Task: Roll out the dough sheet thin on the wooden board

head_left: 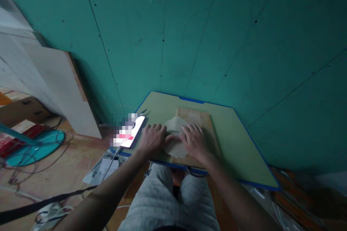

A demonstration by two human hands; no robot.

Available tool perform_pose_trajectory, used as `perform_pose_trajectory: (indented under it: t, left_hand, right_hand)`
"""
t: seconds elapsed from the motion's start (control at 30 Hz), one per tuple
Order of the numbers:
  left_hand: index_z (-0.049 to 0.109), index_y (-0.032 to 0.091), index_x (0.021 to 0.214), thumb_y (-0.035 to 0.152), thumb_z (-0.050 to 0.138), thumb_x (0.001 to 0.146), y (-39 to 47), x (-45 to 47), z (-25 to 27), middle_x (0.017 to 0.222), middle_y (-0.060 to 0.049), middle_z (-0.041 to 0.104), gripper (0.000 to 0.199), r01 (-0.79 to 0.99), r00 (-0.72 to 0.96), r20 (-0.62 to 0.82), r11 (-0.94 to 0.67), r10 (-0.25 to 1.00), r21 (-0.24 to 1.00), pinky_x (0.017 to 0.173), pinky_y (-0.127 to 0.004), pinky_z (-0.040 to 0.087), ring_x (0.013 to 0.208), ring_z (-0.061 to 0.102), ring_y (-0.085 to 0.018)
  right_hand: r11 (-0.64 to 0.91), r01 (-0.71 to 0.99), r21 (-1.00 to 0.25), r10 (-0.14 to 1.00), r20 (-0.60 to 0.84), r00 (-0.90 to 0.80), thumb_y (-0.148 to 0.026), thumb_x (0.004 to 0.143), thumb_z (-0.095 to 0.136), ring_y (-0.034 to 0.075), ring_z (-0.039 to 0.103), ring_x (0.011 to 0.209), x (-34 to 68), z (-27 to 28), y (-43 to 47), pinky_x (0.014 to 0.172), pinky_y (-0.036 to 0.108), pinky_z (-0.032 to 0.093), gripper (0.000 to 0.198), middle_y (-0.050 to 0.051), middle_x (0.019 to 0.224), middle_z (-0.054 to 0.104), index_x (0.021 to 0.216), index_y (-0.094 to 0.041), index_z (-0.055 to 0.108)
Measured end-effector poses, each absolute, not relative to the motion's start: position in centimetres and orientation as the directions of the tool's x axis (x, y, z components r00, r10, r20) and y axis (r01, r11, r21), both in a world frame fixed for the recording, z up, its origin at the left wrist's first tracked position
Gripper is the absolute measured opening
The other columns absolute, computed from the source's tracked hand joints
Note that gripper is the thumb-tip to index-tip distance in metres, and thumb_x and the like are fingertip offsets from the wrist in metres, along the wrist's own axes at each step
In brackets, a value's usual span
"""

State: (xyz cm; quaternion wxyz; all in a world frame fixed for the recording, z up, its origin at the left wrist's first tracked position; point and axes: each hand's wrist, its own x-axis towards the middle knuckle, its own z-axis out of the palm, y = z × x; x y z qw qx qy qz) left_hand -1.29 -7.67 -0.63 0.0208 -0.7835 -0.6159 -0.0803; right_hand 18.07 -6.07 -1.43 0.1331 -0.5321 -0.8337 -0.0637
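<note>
A pale, thin, roundish sheet (pixel 175 151) with a ragged edge, which looks like rolled-out dough, lies partly over a wooden board (pixel 213 133). My left hand (pixel 154 137) rests at its left edge, fingers curled and thumb reaching inward across it. My right hand (pixel 194 137) bears on its right side with bent fingers close together. A narrow ridge or fold runs between the two thumbs; whether it is part of the sheet I cannot make out. The undersides of both hands are hidden.
The board lies on a pale green tabletop (pixel 238 148) with a blue rim, against a green wall (pixel 176 36). A lit phone (pixel 135 133) with a cable (pixel 111 166) stands left of my left hand. Wires and a turquoise round base (pixel 40 148) are on the floor.
</note>
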Motion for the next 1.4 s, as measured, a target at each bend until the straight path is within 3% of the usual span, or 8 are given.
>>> perform_pose_trajectory:
  t: [0.2,0.3,0.43,0.6,0.87,1.1,1.3,1.4]
  left_hand:
    - [0.061,0.023,0.110,0.049,0.046,0.097,-8.5,-1.7,-0.7,0.111,-0.011,0.062,0.033,0.970,0.183,0.095,-0.195,0.979,0.148,0.083,-0.038,0.038,0.102,0.058,-0.026]
    - [0.063,0.023,0.107,0.052,0.043,0.097,-8.2,-1.6,-0.8,0.108,-0.011,0.064,0.037,0.971,0.176,0.122,-0.193,0.977,0.140,0.083,-0.038,0.038,0.103,0.058,-0.027]
    - [0.068,0.020,0.100,0.054,0.033,0.099,-7.1,-1.2,-0.8,0.100,-0.014,0.067,0.049,0.970,0.210,0.201,-0.230,0.957,0.082,0.084,-0.041,0.037,0.100,0.059,-0.030]
    - [0.071,0.016,0.101,0.042,0.022,0.101,-3.9,-0.5,-0.2,0.099,-0.016,0.069,0.056,0.983,0.151,0.168,-0.167,0.974,0.082,0.081,-0.041,0.042,0.094,0.063,-0.030]
    - [0.072,0.016,0.102,0.041,0.028,0.097,2.0,0.0,0.7,0.105,-0.016,0.068,0.051,0.988,0.023,0.111,-0.040,0.994,0.150,0.075,-0.036,0.049,0.098,0.064,-0.029]
    - [0.070,0.013,0.107,0.035,0.031,0.094,5.7,0.4,0.9,0.107,-0.016,0.068,0.047,0.983,-0.037,0.113,0.016,0.993,0.185,0.075,-0.035,0.050,0.094,0.066,-0.027]
    - [0.070,0.014,0.109,0.039,0.033,0.094,5.0,0.3,0.7,0.111,-0.018,0.065,0.047,0.989,-0.026,0.143,0.004,0.989,0.150,0.076,-0.036,0.048,0.103,0.062,-0.030]
    - [0.071,0.014,0.107,0.044,0.032,0.094,2.9,0.2,0.3,0.109,-0.019,0.065,0.050,0.993,-0.019,0.171,-0.002,0.985,0.121,0.077,-0.039,0.046,0.102,0.061,-0.032]
  right_hand:
    - [0.388,0.919,-0.066,0.887,0.299,-0.353,-0.036,0.101,0.037,0.033,0.029,0.144,17.6,-1.7,-8.3,0.117,0.059,0.011,0.045,0.017,0.143,0.053,0.136,-0.015,0.056]
    - [0.373,0.923,-0.093,0.901,0.272,-0.337,-0.041,0.100,0.037,0.033,0.030,0.144,17.5,-2.0,-8.3,0.118,0.055,0.015,0.054,0.018,0.147,0.049,0.143,-0.010,0.048]
    - [0.378,0.923,-0.078,0.903,0.252,-0.348,-0.042,0.101,0.036,0.031,0.035,0.142,17.7,-2.1,-6.6,0.118,0.048,0.020,0.056,0.019,0.147,0.049,0.140,-0.006,0.051]
    - [0.361,0.931,-0.055,0.906,0.258,-0.336,-0.041,0.100,0.036,0.027,0.039,0.140,17.5,-1.6,-3.0,0.117,0.045,0.023,0.050,0.015,0.145,0.053,0.137,-0.012,0.056]
    - [0.330,0.935,-0.128,0.937,0.166,-0.308,-0.036,0.102,0.030,0.026,0.042,0.137,17.4,-1.4,3.6,0.115,0.042,0.026,0.049,0.013,0.145,0.053,0.138,-0.013,0.054]
    - [0.375,0.919,-0.126,0.925,0.125,-0.360,-0.024,0.101,0.029,0.022,0.050,0.125,17.6,-1.2,8.1,0.106,0.036,0.034,0.038,0.014,0.128,0.062,0.120,-0.015,0.061]
    - [0.341,0.927,-0.154,0.936,0.148,-0.320,-0.023,0.097,0.034,0.024,0.052,0.121,17.6,-1.2,7.2,0.103,0.038,0.037,0.035,0.012,0.124,0.063,0.118,-0.018,0.062]
    - [0.332,0.935,-0.126,0.938,0.145,-0.314,-0.031,0.097,0.038,0.026,0.049,0.127,17.5,-1.2,4.6,0.107,0.042,0.034,0.039,0.014,0.133,0.059,0.125,-0.016,0.060]
